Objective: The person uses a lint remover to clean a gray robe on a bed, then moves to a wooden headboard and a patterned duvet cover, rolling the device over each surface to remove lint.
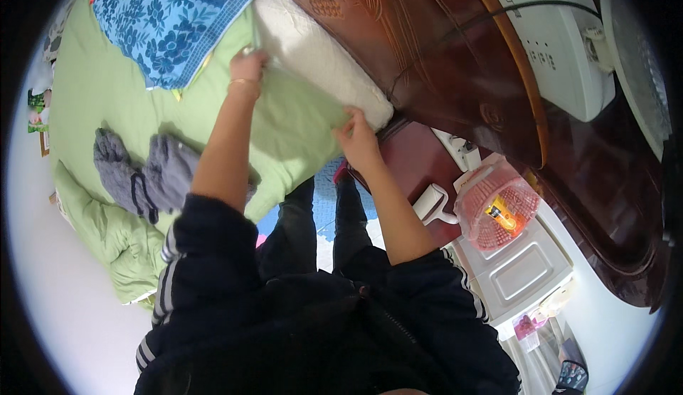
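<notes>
A pale green bed sheet covers most of the bed. My left hand is closed on its edge, beside a blue floral pillow cloth. With the fingers of my right hand, I pinch the same sheet near its corner by the headboard. Between the sheet's edge and the headboard shows a strip of cream mattress pad. The sheet stretches between both hands and is slightly blurred there. A grey fluffy garment with a dark cord lies on the sheet, left of my left forearm.
A carved dark wood headboard runs along the right, with a white appliance and black cable before it. Right of my right forearm are a white roller-like tool, a power strip and a pink basket on a white cabinet.
</notes>
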`<action>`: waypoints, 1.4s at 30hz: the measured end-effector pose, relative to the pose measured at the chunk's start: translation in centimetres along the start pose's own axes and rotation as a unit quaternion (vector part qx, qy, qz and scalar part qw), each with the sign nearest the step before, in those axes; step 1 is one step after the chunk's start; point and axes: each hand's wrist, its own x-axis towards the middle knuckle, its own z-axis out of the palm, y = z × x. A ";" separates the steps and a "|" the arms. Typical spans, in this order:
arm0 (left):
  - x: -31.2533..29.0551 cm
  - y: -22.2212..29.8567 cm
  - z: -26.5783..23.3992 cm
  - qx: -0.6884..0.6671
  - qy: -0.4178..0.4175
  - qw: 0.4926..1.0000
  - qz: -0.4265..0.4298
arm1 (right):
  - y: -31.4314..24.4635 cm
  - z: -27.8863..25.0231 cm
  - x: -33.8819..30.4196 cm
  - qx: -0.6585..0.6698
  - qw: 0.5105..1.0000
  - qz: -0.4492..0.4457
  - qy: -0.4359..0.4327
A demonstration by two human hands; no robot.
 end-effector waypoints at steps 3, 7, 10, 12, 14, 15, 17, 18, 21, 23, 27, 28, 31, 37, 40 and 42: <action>-0.9 -0.2 -1.0 -0.194 -0.043 0.979 -0.051 | -0.5 1.1 -0.6 -0.105 0.987 -0.097 0.072; 1.2 -2.6 -2.3 -0.355 -0.131 0.926 -0.008 | -2.5 2.0 0.5 0.049 0.984 -0.155 0.075; 0.4 -0.1 0.6 -0.395 -0.054 0.916 -0.046 | -2.1 2.6 3.3 0.108 0.986 -0.123 0.011; 1.0 -0.3 1.5 -0.407 -0.075 0.910 -0.028 | -2.7 1.4 4.0 0.025 0.996 -0.070 -0.055; -1.1 2.2 3.7 -0.384 -0.044 0.922 -0.021 | -2.8 -0.2 4.1 -0.031 0.992 -0.107 0.058; -1.7 3.0 4.7 -0.381 -0.053 0.923 -0.011 | -2.8 -1.0 4.0 -0.060 0.984 -0.128 0.111; -2.2 3.6 6.6 -0.396 -0.067 0.916 -0.001 | -3.0 -3.1 2.9 -0.146 0.945 -0.241 0.164; -2.3 3.6 7.5 -0.414 -0.072 0.907 0.001 | -3.1 -4.1 2.0 -0.169 0.933 -0.261 0.178; -2.1 3.6 10.8 -0.333 -0.037 0.938 0.087 | -2.3 -6.6 1.2 -0.264 0.888 -0.306 0.220; -1.9 4.5 12.9 -0.294 0.007 0.950 0.103 | -1.7 -6.6 1.2 -0.310 0.884 -0.263 0.232; -0.3 2.2 14.7 -0.357 0.059 0.929 0.079 | 0.4 -5.0 1.6 -0.300 0.893 -0.200 0.269; -0.2 1.6 15.3 -0.357 0.074 0.928 0.076 | 1.2 -4.9 1.5 -0.298 0.895 -0.193 0.272; -1.3 1.7 16.3 -0.361 0.098 0.926 0.048 | 3.3 -4.6 0.7 -0.291 0.905 -0.139 0.276; -7.1 2.3 16.2 -0.519 0.001 0.852 -0.069 | 3.7 -2.8 -0.6 -0.240 0.910 -0.169 0.293; -6.8 1.3 16.8 -0.592 -0.046 0.802 -0.064 | 1.3 -0.6 -2.3 -0.166 0.917 -0.162 0.325; -6.4 -0.2 16.8 -0.567 -0.077 0.818 -0.052 | 1.2 0.7 -2.7 -0.194 0.920 -0.197 0.278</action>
